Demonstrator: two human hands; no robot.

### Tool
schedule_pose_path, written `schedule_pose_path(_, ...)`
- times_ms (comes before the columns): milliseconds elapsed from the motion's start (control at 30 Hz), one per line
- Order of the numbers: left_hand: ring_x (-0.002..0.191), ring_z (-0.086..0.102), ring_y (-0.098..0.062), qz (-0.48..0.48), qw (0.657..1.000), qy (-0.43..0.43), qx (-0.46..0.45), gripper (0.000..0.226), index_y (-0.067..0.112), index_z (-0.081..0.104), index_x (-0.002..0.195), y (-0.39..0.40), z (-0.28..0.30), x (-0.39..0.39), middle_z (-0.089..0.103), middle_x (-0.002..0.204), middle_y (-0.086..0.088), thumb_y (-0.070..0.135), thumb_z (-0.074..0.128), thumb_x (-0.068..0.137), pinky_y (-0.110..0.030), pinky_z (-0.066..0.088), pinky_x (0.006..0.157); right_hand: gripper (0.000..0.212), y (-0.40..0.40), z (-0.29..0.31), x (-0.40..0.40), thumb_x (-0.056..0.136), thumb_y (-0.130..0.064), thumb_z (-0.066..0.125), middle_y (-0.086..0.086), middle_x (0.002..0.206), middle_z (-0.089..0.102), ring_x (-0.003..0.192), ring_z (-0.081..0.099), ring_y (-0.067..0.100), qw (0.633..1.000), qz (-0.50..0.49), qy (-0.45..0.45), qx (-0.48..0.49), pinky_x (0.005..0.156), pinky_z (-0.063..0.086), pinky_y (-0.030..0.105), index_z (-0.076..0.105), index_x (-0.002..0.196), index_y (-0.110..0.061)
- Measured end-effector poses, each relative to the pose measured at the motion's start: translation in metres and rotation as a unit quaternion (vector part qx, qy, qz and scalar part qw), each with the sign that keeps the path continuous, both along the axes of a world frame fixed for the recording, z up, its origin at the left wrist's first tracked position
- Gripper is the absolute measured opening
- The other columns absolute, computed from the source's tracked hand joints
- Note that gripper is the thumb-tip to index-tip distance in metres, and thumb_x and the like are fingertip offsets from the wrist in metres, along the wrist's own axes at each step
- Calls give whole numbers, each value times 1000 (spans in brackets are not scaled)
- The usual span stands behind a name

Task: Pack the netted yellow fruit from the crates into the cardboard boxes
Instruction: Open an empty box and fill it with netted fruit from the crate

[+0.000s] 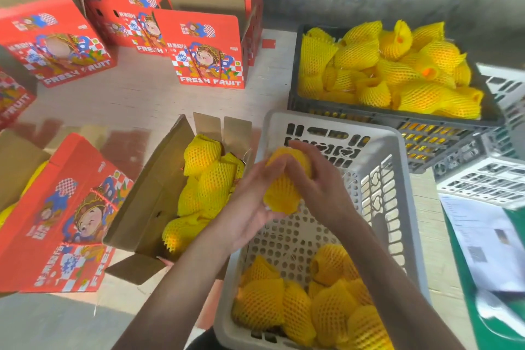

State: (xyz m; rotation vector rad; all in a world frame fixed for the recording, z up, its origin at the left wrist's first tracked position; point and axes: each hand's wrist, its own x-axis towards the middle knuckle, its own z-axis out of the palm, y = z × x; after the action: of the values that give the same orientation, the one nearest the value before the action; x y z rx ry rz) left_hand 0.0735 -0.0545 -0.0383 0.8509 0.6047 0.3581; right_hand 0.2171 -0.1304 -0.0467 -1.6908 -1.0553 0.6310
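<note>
Both hands close around one netted yellow fruit (284,179), held in the air above the near end of the grey plastic crate (403,179). The left hand (250,204) cups it from below and the left side, palm up, fingers curled against the foam net; the right hand (318,176) wraps over the top and right side. The fruit hangs between the crate and the open cardboard box (147,196) just to its left — my reading is that it is on its way across, not yet released.

That open box already holds several netted fruit (207,179), piled from the far end toward the near end, though bare cardboard wall shows on its left side, so it looks partly filled rather than full. The grey crate is mostly bare floor now, with a remaining cluster of fruit (312,304) at its near end — perhaps a dozen or fewer, the count is unclear.

Farther out, a dark crate (341,113) is heaped with netted fruit (392,68) and seems untouched. Red printed "FRESH FRUIT" boxes (210,51) stand behind with flaps up; what they hold cannot be seen. Another red box (68,216) lies at the left. Judged from this, much packing is left.
</note>
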Motion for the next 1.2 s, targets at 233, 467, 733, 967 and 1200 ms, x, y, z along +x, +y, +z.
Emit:
schedule_pose_path(233, 95, 71, -36, 43, 992, 50, -110, 58, 11, 56, 139, 2, -10, -8, 66, 126, -29, 36, 73, 88, -40, 64, 72, 44, -35, -57, 40, 101, -46, 59, -3, 138, 59, 119, 61, 16, 874, 127, -234, -405, 104, 52, 42, 52, 140, -27)
schedule_pose_path(467, 116, 68, -38, 12, 993, 81, -81, 66, 7, 63, 131, -11, -21, -2, 70, 124, -21, 41, 83, 79, -41, 59, 90, 71, -79, -146, 25, 89, -40, 77, 15, 142, 53, 125, 58, 34, 730, 244, -345, -536, 105, 50, 47, 42, 146, -17)
schedule_pose_path(733, 102, 73, -38, 39, 995, 75, -49, 62, 16, 74, 118, -4, -14, -26, 72, 119, -21, 54, 87, 71, -37, 61, 74, 60, -46, -83, 29, 86, -76, 60, -2, 101, 71, 85, 71, 20, 941, 13, -79, -329, 79, 62, 43, 55, 115, -23)
schedule_pose_path(967, 96, 65, -9, 74, 799, 417, 428, 68, 45, 54, 122, 50, 21, -100, 68, 109, 17, 83, 67, 67, -36, 51, 77, 71, 14, 2, -47, 78, -93, 49, -11, 106, 65, 90, 65, 7, 991, 79, -13, -109, 70, 55, 29, 50, 121, -36)
schedule_pose_path(1200, 104, 49, -41, -31, 480, 544, 688, 57, 11, 60, 130, 63, -20, -126, 51, 117, -19, 9, 64, 73, -50, 47, 85, 76, 67, -27, -98, 80, -52, 81, -1, 131, 56, 125, 48, 21, 860, 317, -393, -79, 99, 37, 33, 46, 139, -18)
